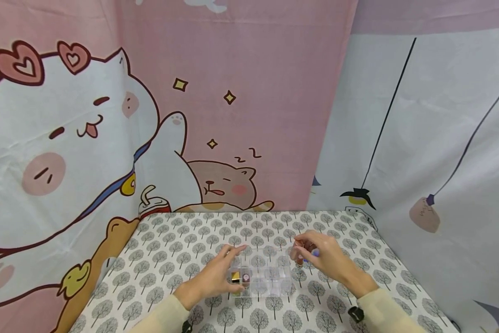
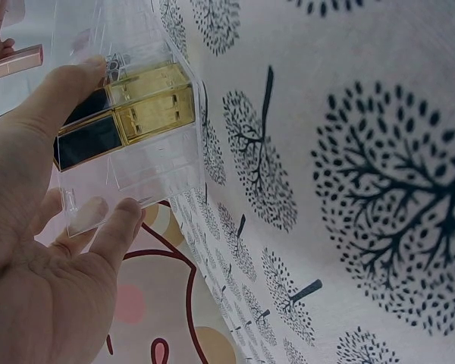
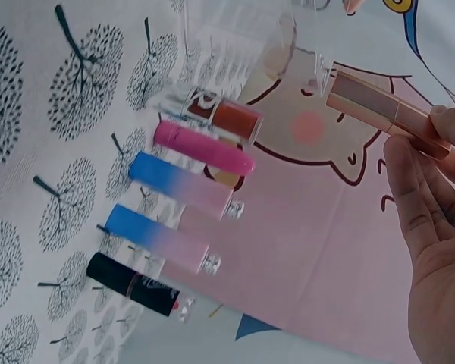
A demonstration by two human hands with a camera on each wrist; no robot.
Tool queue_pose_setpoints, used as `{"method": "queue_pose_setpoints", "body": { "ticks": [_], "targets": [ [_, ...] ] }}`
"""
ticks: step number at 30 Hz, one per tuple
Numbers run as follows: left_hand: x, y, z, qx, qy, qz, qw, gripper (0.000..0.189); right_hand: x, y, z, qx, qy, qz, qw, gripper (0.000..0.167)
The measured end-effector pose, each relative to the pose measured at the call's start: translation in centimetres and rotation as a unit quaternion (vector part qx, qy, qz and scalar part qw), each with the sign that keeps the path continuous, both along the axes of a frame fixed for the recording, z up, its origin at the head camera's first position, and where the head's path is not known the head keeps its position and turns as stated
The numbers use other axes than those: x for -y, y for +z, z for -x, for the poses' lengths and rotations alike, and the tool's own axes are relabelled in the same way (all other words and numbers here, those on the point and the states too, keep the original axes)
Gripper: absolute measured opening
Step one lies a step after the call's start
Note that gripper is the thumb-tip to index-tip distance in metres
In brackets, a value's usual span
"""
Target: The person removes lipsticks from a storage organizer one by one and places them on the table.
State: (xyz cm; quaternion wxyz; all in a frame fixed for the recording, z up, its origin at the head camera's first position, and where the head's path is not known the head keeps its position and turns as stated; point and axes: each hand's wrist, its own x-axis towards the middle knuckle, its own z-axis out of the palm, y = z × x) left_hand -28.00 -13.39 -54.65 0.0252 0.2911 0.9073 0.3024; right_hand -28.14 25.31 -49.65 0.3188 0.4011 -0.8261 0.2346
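Note:
My left hand grips the left end of a clear compartmented organizer, thumb on the near side and fingers on the far side. Inside that end sits a gold and black lipstick tube; the compartment beside it holds a tube with a mauve round top. Between thumb and fingers, my right hand pinches a rose-gold lipstick tube, raised above the table beside the organizer's right end. In the right wrist view the tube's far end overlaps the clear plastic.
Right of the organizer stands a row: a lip gloss with a red-brown end, a bright pink tube, two blue-to-pink tubes and a black tube. A tree-print cloth covers the table; cartoon curtains hang behind.

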Motion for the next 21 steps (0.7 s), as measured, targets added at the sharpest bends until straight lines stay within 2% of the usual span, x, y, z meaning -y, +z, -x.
{"method": "queue_pose_setpoints", "body": {
  "ticks": [3,11,17,21],
  "targets": [
    [0.0,0.0,0.0,0.001,0.001,0.001,1.0,0.127,-0.5,0.1,0.0,-0.004,-0.01,0.003,0.9999,0.041],
    [0.0,0.0,0.1,-0.001,0.001,0.0,1.0,0.126,-1.7,0.0,0.1,0.019,-0.037,0.008,0.9991,0.036],
    [-0.1,-0.1,0.0,-0.001,0.002,0.001,1.0,0.127,-2.7,-0.4,0.3,0.019,-0.024,0.019,0.9994,0.04],
    [-0.1,0.0,-0.1,0.0,0.0,-0.004,1.0,0.126,-3.4,-0.7,0.4,0.026,-0.032,0.019,0.999,0.043]
  ]
}}
